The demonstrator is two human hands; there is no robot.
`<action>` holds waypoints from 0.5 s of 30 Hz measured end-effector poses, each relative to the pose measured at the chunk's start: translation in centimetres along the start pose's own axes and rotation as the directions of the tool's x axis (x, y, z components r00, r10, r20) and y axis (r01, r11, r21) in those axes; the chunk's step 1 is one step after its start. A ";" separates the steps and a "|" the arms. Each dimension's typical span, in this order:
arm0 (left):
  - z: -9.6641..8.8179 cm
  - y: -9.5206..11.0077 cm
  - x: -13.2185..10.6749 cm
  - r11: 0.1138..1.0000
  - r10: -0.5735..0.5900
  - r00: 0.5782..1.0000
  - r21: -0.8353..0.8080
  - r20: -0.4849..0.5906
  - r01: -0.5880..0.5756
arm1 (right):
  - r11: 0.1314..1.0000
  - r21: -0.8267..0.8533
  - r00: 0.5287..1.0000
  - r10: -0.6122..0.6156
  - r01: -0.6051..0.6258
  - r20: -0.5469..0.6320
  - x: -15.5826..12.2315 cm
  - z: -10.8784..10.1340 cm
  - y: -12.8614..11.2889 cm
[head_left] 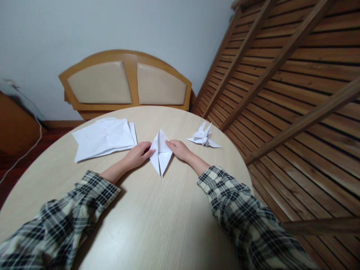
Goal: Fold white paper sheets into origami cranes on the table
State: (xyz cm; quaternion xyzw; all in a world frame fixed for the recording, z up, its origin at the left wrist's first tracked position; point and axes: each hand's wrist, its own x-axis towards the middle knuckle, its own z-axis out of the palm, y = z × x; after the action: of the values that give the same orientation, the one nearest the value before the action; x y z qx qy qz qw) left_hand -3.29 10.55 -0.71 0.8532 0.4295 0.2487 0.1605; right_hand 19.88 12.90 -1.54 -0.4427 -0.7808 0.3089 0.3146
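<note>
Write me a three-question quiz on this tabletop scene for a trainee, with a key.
1. Open: What do the left hand and the right hand both hold?
2. True or false: The white paper sheets lie nearer the right hand than the left hand.
3. Multiple choice: How many padded panels show on the wooden headboard? A, one; B, two; C, four.

Key:
1. The diamond-shaped folded paper.
2. False; they lie nearer the left hand.
3. B, two.

A folded white paper diamond [162, 151], near half split, is held between left hand [138, 153] and right hand [180, 150].
</note>
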 end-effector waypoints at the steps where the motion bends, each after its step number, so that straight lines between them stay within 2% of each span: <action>1: 0.0 0.0 0.0 1.000 0.000 1.000 0.001 -0.001 0.000 | 1.000 0.000 1.000 -0.003 0.003 0.001 0.0 0.0 0.0; 12: 0.1 0.2 0.0 1.000 -0.017 1.000 0.025 -0.013 0.018 | 0.995 -0.089 0.999 -0.032 0.034 0.024 -0.1 -0.3 -0.7; 15: 0.1 0.3 0.0 0.999 -0.012 1.000 0.036 -0.015 0.013 | 0.998 -0.052 0.999 -0.020 0.022 0.038 -0.2 -0.4 -0.7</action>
State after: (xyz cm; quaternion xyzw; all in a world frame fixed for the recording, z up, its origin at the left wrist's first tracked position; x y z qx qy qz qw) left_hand -3.04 10.41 -0.62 0.8515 0.4403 0.2460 0.1435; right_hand 19.90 12.56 -0.83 -0.4368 -0.7990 0.2930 0.2916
